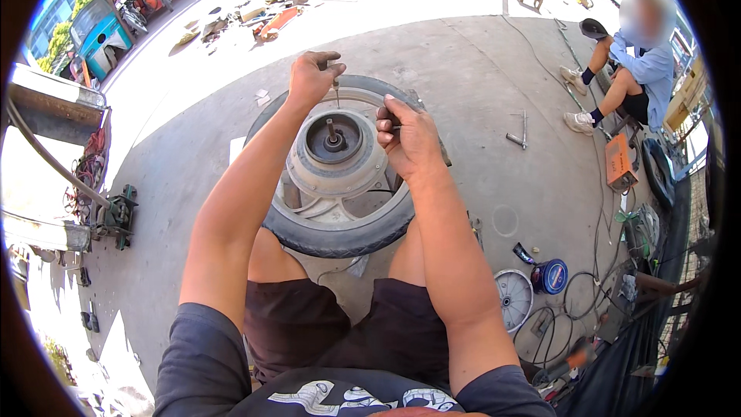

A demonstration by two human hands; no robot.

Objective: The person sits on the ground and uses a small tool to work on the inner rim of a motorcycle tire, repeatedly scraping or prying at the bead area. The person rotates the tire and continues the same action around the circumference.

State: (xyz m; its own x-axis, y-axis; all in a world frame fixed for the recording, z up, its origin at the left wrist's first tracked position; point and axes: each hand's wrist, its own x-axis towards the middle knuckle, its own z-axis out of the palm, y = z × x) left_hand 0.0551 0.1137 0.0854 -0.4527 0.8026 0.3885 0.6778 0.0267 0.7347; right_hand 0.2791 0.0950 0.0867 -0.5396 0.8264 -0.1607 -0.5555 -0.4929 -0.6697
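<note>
A wheel with a black tyre and a pale hub motor lies between my legs, a short axle upright in its recessed centre. My left hand is over the hub's far edge, fingers pinched on a thin metal tool pointing down at the hub. My right hand hovers at the wheel's right, its fingers curled around something small and dark that I cannot make out.
A seated person is at the right, near an orange machine, cables and a metal tool. A blue can and grey disc lie by my right leg. Green equipment stands left; scattered parts lie beyond.
</note>
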